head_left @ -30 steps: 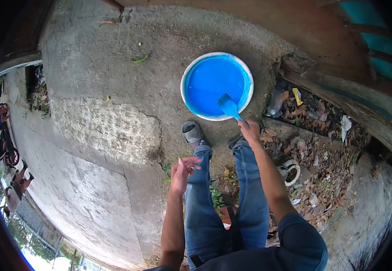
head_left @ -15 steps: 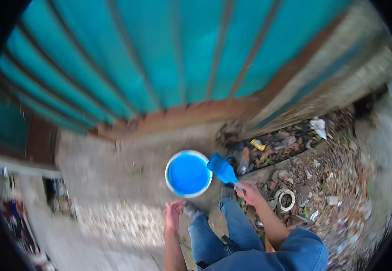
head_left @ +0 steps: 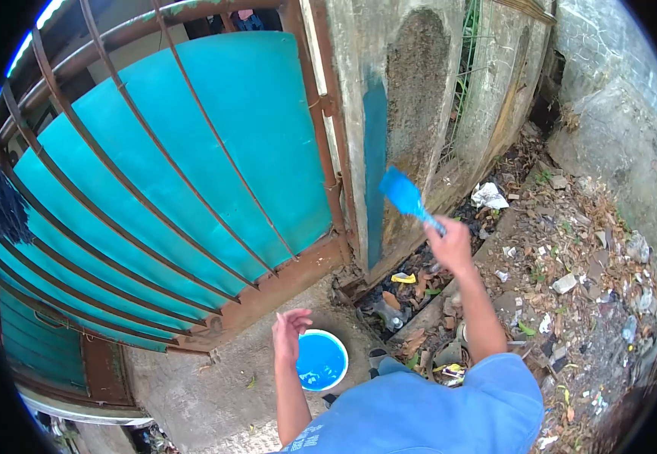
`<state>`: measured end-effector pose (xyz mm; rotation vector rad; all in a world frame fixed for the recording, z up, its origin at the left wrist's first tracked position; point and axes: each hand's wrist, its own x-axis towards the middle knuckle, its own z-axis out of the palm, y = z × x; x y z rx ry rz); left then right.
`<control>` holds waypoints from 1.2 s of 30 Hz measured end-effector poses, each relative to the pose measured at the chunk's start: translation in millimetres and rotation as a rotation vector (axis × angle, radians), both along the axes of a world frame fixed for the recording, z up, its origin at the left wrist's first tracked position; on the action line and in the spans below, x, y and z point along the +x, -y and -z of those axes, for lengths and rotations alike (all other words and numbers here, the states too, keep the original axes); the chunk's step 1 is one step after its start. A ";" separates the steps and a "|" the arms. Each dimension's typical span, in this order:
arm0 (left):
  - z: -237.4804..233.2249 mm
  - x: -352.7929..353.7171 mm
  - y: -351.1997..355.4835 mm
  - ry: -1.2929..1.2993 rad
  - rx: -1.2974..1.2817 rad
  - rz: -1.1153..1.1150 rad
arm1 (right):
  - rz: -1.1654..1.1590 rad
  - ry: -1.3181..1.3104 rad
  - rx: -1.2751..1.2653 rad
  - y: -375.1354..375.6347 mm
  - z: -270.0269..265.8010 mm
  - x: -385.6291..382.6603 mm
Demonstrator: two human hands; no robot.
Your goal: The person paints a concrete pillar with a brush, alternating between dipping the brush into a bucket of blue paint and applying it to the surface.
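Observation:
My right hand (head_left: 450, 244) grips the handle of a wide paintbrush (head_left: 404, 195), whose head is coated in blue. The brush tip is right by a blue painted strip (head_left: 375, 170) on the weathered wall post. My left hand (head_left: 288, 333) hangs at the left edge of a white bucket (head_left: 346, 362), fingers stretched out and nothing in them. Bright blue paint (head_left: 319, 363) with some lighter patches fills the bucket, which stands on the concrete ground near my feet.
A teal gate (head_left: 230, 151) with brown bars rises at the left. Below the wall runs a gutter (head_left: 389, 306) with leaves and litter. Rubble and trash (head_left: 563, 284) cover the ground to the right, up to a grey concrete wall (head_left: 624, 144).
My right hand has lifted the paintbrush from beside the bucket up to the wall post. The view has turned up and to the right. My left hand stays near the bucket.

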<state>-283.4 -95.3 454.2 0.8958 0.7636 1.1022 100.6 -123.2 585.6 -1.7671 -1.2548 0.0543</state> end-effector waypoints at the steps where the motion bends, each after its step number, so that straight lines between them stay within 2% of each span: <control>1: -2.1 6.5 -4.0 -0.012 0.031 0.030 | -0.013 0.057 0.015 -5.9 -23.2 12.1; 2: -3.4 10.5 -5.2 -0.014 0.036 0.031 | -0.032 0.290 0.093 -14.8 -40.3 28.1; 4: -3.5 17.3 -5.3 -0.041 0.004 0.023 | -0.042 0.571 0.172 -37.4 -70.5 62.2; 8: 0.4 25.5 -7.2 -0.035 -0.034 -0.024 | 0.008 0.950 0.265 -74.2 -157.5 92.9; 12: -0.4 33.0 -10.3 -0.046 -0.068 -0.076 | 0.043 1.256 0.483 -111.8 -204.7 113.3; 16: -2.4 37.8 -15.9 -0.053 -0.064 -0.096 | 0.068 1.358 0.411 -134.7 -202.9 116.4; 20: -0.8 38.3 -18.9 -0.040 -0.081 -0.117 | 0.029 1.419 0.284 -140.6 -156.4 119.6; 26: 4.6 40.2 -17.9 -0.094 -0.126 -0.114 | -0.117 1.389 0.128 -121.4 -116.7 123.4; 28: -0.4 45.2 -17.2 -0.110 -0.121 -0.118 | -0.250 1.397 0.060 -117.7 -111.5 127.3; 31: 1.7 51.4 -19.1 -0.112 -0.146 -0.129 | -0.374 1.424 -0.001 -126.2 -115.9 131.7; 36: 9.6 52.3 -20.7 -0.092 -0.144 -0.124 | -0.294 1.556 0.013 -157.8 -178.0 135.2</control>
